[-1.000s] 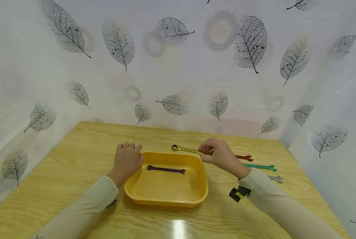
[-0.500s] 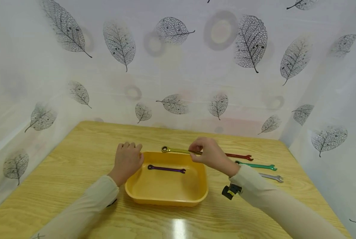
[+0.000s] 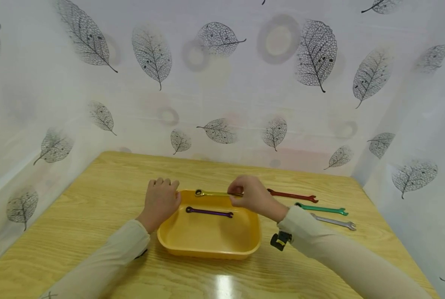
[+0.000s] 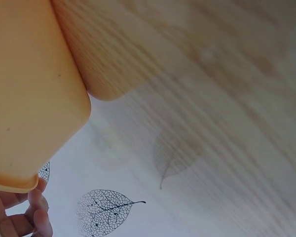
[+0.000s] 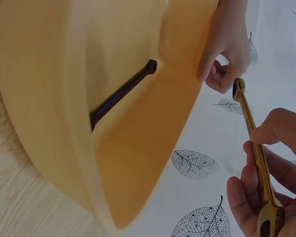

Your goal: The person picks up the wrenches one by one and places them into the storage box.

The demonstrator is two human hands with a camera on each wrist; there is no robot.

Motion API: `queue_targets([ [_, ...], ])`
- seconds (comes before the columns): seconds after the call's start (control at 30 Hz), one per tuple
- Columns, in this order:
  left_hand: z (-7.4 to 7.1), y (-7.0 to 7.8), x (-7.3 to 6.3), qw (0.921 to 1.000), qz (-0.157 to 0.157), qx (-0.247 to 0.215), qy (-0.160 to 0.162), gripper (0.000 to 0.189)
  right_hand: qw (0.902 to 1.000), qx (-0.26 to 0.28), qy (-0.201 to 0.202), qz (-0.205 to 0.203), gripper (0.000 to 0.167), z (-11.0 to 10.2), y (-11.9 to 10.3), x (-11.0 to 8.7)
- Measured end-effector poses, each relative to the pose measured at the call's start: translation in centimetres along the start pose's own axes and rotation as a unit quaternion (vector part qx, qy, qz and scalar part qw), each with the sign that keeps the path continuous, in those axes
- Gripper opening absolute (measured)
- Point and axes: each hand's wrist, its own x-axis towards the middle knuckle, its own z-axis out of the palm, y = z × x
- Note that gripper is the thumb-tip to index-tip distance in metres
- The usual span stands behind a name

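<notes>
Head view: right hand (image 3: 251, 196) pinches gold wrench (image 3: 214, 194), seemingly above tray (image 3: 207, 236); left hand (image 3: 160, 202) grips its rim.

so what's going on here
A person's right hand holds a gold wrench raised at the far side of a yellow tray, pinched in the fingers. The left hand grips the tray's rim near its far left corner. A purple wrench lies in the tray; red, green and silver wrenches lie on the table to the right.
</notes>
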Motion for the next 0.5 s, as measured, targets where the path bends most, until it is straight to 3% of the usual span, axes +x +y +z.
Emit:
queue_targets([
  [0.5, -0.1, 0.1, 0.2, 0.9999, -0.003, 0.007, -0.012, 0.015, 0.9995, -0.001, -0.028, -0.013, 0.008, 1.4, -1.0, 1.6],
])
